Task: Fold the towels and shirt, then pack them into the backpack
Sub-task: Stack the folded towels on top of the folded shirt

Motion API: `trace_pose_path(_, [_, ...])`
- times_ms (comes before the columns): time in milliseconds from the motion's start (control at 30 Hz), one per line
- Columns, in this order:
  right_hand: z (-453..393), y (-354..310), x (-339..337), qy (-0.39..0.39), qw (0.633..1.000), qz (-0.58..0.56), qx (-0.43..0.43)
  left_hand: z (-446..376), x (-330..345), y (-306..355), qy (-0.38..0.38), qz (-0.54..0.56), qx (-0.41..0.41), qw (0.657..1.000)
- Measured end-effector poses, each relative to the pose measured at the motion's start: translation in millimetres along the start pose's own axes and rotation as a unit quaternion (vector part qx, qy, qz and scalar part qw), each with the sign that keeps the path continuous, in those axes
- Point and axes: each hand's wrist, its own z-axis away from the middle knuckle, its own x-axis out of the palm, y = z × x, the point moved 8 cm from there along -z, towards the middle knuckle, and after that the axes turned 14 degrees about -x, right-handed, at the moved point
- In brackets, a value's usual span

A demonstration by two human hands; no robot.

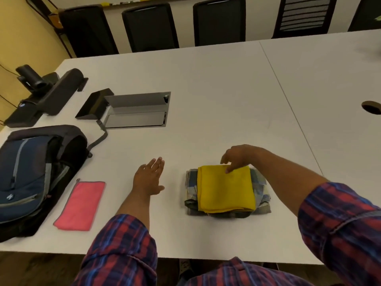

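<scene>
One folded yellow towel (225,188) lies atop the folded plaid shirt (260,186).

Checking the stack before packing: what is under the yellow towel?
A folded plaid shirt lies under the yellow towel, edges showing around it. Its middle is covered.

A plain yellow towel (225,187) covers a blue, cream and grey plaid shirt (261,188). At nine o'clock from it lies a pink towel (81,205) with grey edging, then a navy backpack (31,172) with grey zips and black trim. The table (206,89) is white. Both sleeves (123,244) are red-and-blue plaid.
</scene>
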Motion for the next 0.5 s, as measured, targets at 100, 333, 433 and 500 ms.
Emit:
trace_pose_path(100, [-26.7, -26.4, -10.5, 0.050, 0.998, -0.033, -0.020, 1.6, 3.6, -18.2, 0.003, 0.020, -0.022, 1.000])
trace_pose_path(333, [-106.0, -121.5, -17.4, 0.032, 0.996, -0.008, -0.086, 31.5, 41.9, -77.9, -0.012, 0.039, -0.082, 0.996])
trace_pose_path(433, [-136.7, -170.8, -20.9, 0.034, 0.992, 0.016, -0.122, 49.4, 68.0, -107.4, -0.035, 0.049, -0.113, 0.992])
trace_pose_path(500, [-156.7, -204.8, -23.0, 0.037, 0.989, 0.024, -0.144, 62.6, 87.4, -128.6, -0.052, 0.064, -0.139, 0.987])
